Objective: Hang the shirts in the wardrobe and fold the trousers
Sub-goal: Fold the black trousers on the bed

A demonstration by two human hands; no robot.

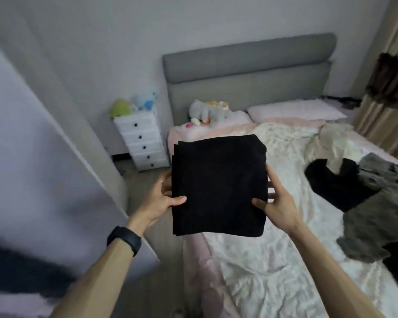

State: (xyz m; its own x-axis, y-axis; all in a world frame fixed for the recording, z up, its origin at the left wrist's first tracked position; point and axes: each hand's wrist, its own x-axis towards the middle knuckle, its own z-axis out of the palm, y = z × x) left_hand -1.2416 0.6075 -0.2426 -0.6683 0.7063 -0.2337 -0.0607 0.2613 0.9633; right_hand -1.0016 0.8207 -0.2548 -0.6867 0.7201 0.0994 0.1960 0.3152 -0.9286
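Black wristband [123,240] on the left wrist. Left grip [160,198] and right grip [276,203] clamped, thumbs on top, on opposite sides of square-folded black fabric trousers [218,187], held in the air over the left edge of the bed [251,271]. Farther off, heaped grey and black clothes [365,203] by the right edge; plush toys [207,111] at the headboard.

Both forearms are bare, with no sleeves reaching the wrists. A black band [124,240] with a smooth, rounded face wraps the left wrist. Above the band, a thin ring [161,181] circles one finger of the left hand [162,198].
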